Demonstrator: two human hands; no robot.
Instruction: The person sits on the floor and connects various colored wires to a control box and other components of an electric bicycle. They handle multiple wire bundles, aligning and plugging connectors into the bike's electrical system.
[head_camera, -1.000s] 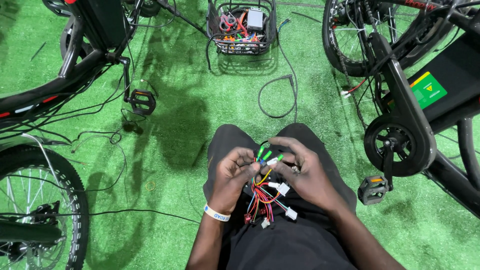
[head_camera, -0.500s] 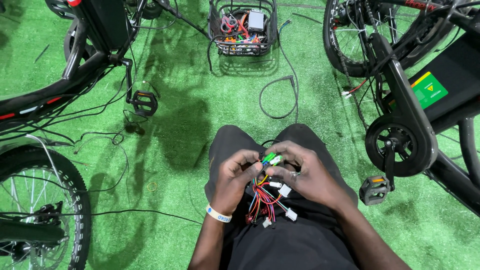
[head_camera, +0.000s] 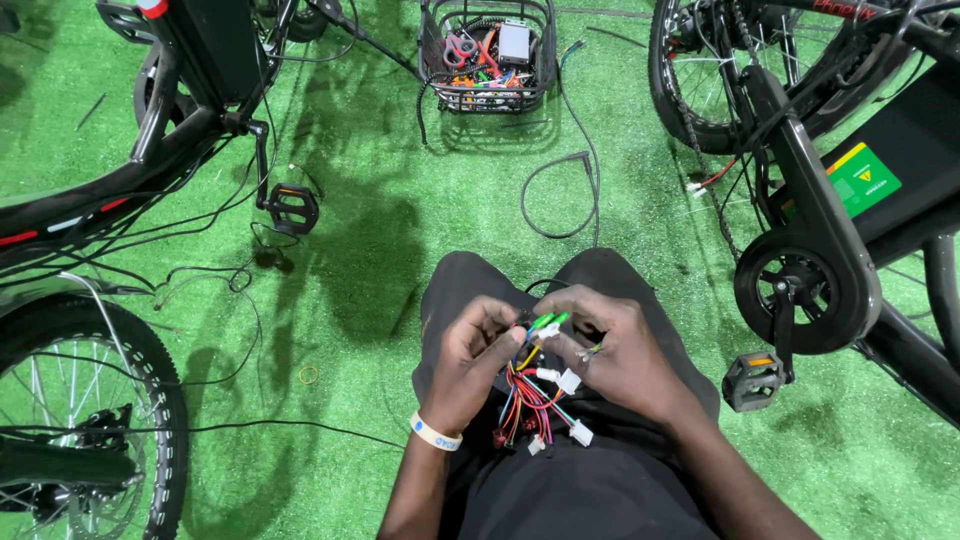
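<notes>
I sit on green turf with a bundle of coloured wires (head_camera: 528, 400) in my lap, red, blue, yellow and green strands ending in small white connectors (head_camera: 580, 433). My left hand (head_camera: 470, 362), with a pale wristband, pinches wires at the top of the bundle. My right hand (head_camera: 615, 350) meets it from the right and grips the green connectors (head_camera: 548, 321) between thumb and fingers. Both hands touch over my knees, in dark trousers.
A black bicycle (head_camera: 150, 150) stands at the left, with its pedal (head_camera: 292, 208) and loose cables on the turf. Another bicycle (head_camera: 840, 200) with a pedal (head_camera: 752, 380) is at the right. A wire basket (head_camera: 487, 95) of tools sits ahead, a black cable (head_camera: 560, 200) looped near it.
My hands have closed in slightly on the green connectors and the bundle has shifted a little. The view has barely moved.
</notes>
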